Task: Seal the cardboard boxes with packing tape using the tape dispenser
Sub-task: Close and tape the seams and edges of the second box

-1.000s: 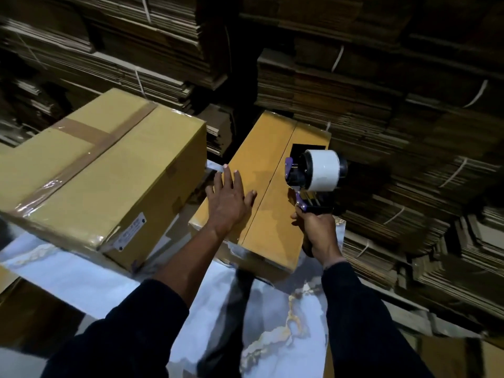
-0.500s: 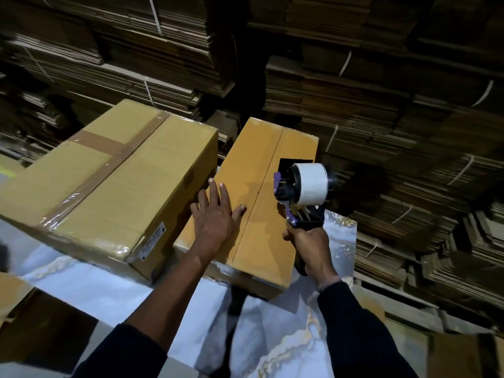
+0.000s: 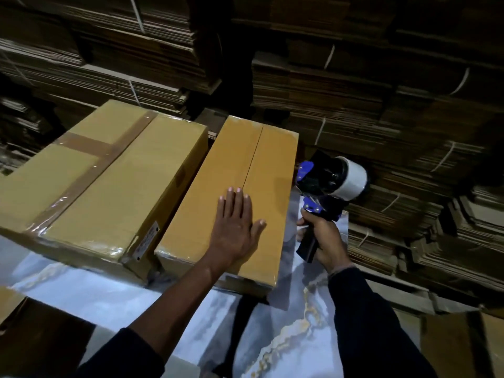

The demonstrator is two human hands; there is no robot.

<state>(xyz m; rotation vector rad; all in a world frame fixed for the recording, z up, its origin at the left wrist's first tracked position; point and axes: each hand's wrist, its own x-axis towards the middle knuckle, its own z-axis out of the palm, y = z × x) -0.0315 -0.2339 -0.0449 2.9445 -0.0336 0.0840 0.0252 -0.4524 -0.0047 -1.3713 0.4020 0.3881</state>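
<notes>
Low in the frame lies the marbled counter [image 3: 131, 298], my dark sleeves crossing it. My left hand [image 3: 234, 227] rests flat on the narrow box [image 3: 215, 192] at centre frame, fingers straight and spread beside its untaped centre seam, thumb across it. My right hand [image 3: 324, 238], right of centre, has its grip wrapped round the handle of the tape dispenser [image 3: 327, 184], held off the box's right edge with its white roll uppermost. At left, just beside the narrow box, sits the larger box [image 3: 103, 181], already crossed with brown tape. Across the top of the frame rise bundled stacks of flat cardboard [image 3: 354, 85].
</notes>
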